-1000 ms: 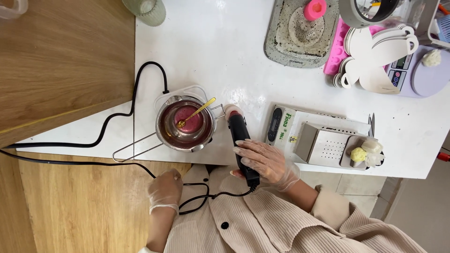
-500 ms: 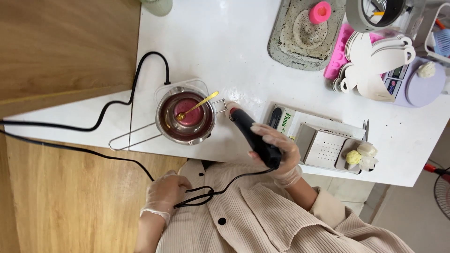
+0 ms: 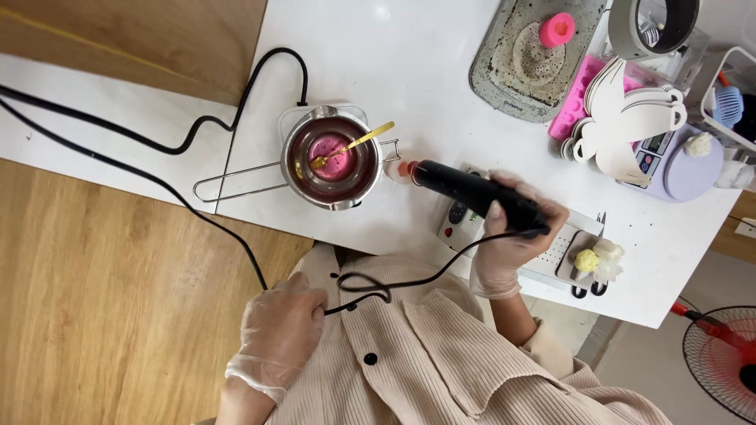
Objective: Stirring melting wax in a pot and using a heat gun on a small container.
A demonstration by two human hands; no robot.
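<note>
Right-hand grip closed round rear of black stick-shaped heat tool w/ red-glowing nozzle, held above white table. Tool's long axis runs roughly level, nozzle aimed at small steel melting pot w/ pink wax, just beside its rim, not touching. Left hand holds black cord, well apart from pot; right hand nearer.

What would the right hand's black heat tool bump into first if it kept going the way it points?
Probably the round metal melting pot holding pink wax. The right hand aims the black heat tool leftward, its glowing tip close to the pot's rim. How high it is held is unclear, so it might pass over.
</note>
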